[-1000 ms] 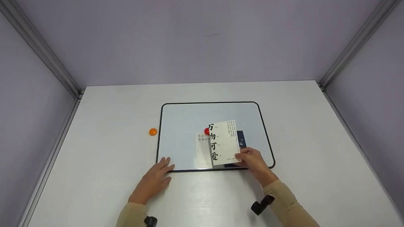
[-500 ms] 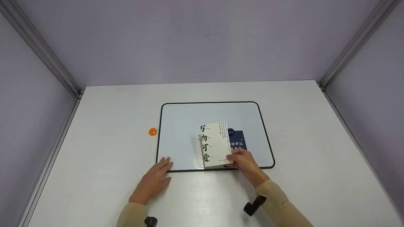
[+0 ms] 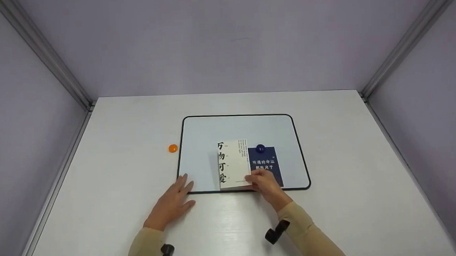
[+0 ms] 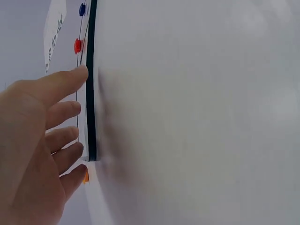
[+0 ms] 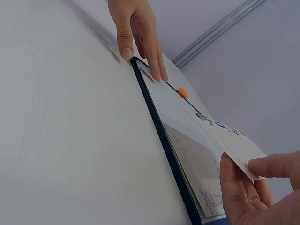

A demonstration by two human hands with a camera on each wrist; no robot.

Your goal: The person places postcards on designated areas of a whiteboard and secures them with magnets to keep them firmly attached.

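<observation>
My right hand (image 3: 265, 184) pinches a white card (image 3: 233, 162) printed with large black characters by its lower right corner. In the right wrist view the card tilts above the whiteboard (image 3: 212, 126), thumb on top and fingers beneath. Another pale printed card (image 5: 190, 161) shows below it on the board; from the head it is hidden. A navy card (image 3: 266, 161) lies just right, a blue round magnet (image 3: 260, 148) on its top edge. A red magnet (image 4: 78, 46) appears only in the left wrist view. My left hand (image 3: 170, 205) rests with spread fingers at the board's near left corner.
An orange round magnet (image 3: 173, 148) lies on the white table (image 3: 117, 156), just left of the board's black-rimmed edge. Purple-grey walls (image 3: 224, 47) enclose the table at the back and both sides.
My right hand has carried the white card leftward across the board, uncovering the navy card and blue magnet and covering the pale card and red magnet. My left hand has barely moved.
</observation>
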